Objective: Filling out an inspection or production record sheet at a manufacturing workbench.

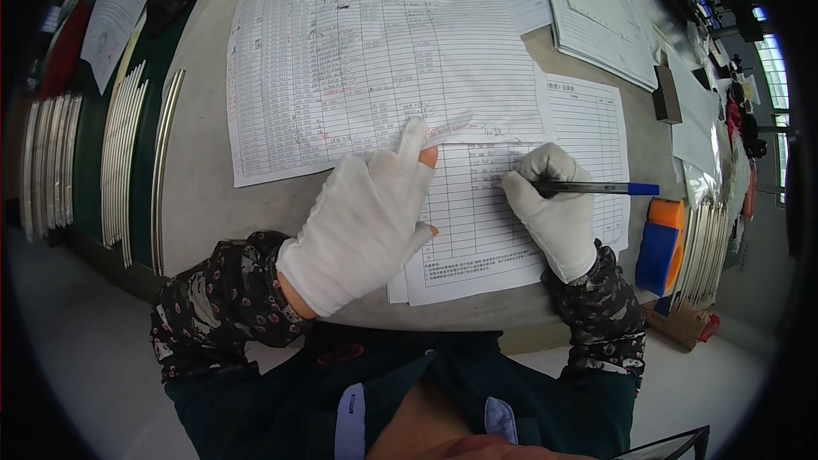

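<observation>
One pen [609,188], slim and dark with a blue end, gripped in the white-gloved right hand [555,213] above a white ruled form [477,243] near the table's near edge, right of centre. One left hand [354,221], gloved likewise (two fingertips showing bare), loosely open, a finger extended over a gridded sheet [298,77] marked in red and black, which overlaps the form. Grey tabletop [198,170], metal rods [121,170] at left, blue-and-orange block [655,255] at right, bright windows [772,60] far right

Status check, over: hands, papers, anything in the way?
Right hand gripping pen over lower form. Left hand open, reaching onto upper sheet. Upper sheet overlapping lower form's top.
</observation>
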Demonstrator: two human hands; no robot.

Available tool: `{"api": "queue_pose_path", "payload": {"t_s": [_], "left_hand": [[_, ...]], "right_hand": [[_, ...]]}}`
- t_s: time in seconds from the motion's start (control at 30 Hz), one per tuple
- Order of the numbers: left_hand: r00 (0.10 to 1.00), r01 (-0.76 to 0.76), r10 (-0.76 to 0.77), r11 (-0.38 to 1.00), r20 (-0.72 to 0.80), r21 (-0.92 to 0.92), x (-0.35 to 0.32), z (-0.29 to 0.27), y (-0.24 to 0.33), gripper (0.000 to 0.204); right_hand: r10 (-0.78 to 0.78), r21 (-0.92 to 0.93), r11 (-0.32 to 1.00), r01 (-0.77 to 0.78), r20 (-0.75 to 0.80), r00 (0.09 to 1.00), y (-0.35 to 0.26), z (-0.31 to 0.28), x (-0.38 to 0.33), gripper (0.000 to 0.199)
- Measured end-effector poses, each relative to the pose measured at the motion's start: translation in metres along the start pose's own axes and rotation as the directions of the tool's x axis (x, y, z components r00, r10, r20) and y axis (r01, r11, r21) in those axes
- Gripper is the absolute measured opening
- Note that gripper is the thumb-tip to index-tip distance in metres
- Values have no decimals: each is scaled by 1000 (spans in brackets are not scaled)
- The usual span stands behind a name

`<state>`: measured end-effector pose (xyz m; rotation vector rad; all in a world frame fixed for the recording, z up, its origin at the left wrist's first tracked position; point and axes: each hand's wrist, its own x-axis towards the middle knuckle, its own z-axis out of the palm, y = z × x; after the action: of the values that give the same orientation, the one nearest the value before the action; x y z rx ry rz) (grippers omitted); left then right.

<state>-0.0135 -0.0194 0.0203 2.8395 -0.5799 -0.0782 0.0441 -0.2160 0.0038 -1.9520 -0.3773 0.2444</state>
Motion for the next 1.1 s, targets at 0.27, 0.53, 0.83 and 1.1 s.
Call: {"api": "queue_pose_path", "payload": {"t_s": [0.27, 0.53, 0.83, 1.1], "left_hand": [[1000, 4, -4, 1000, -4, -27, -1, 1, 0, 63], [1000, 22, -22, 998, 16, -56, 0, -1, 0, 63], [1000, 10, -10, 999, 5, -41, -2, 3, -1, 65], [1000, -9, 9, 999, 4, -46, -2, 3, -1, 67]], "right_hand": [[27, 10, 1000, -27, 25, 999, -2, -1, 0, 19], [29, 35, 999, -28, -19, 999, -3, 0, 0, 19], [11, 30, 999, -11, 3, 1000, -1, 0, 0, 20], [59, 46, 997, -57, -31, 998, -1, -1, -1, 20]]}}
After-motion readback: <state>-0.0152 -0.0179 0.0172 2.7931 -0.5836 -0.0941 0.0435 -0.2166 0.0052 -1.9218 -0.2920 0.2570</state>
